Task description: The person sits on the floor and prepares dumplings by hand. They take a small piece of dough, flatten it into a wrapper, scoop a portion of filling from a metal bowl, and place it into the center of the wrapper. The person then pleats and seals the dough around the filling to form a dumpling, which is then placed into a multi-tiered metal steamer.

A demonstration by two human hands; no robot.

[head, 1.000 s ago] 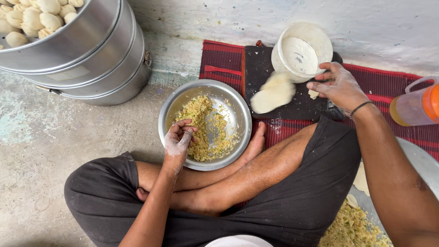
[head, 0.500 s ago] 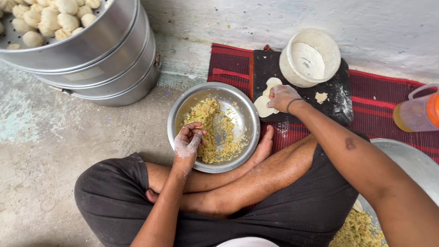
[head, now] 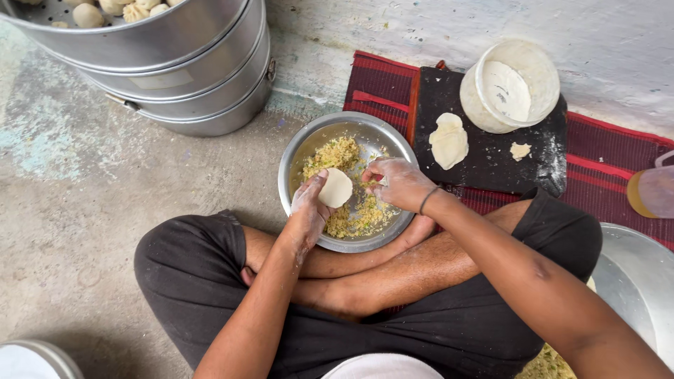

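Seen from the head camera, a person sits cross-legged on a bare concrete floor (head: 84, 210) stained pale green, close to a whitewashed wall (head: 435, 28). The left hand (head: 309, 207) cups a round dough disc (head: 335, 188) on its curled fingers, above the near left part of a steel bowl (head: 298, 151) of yellowish filling (head: 337, 154). The right hand (head: 397, 184) hovers just beside the disc over the bowl, fingers pinched together; whether they grip anything cannot be told. Behind the bowl a red striped mat (head: 382, 88) carries a black board (head: 484, 158) with more dough (head: 449, 140) and a white tub (head: 509, 84) at its far edge. A stacked steel steamer (head: 189, 77) stands at the far left.
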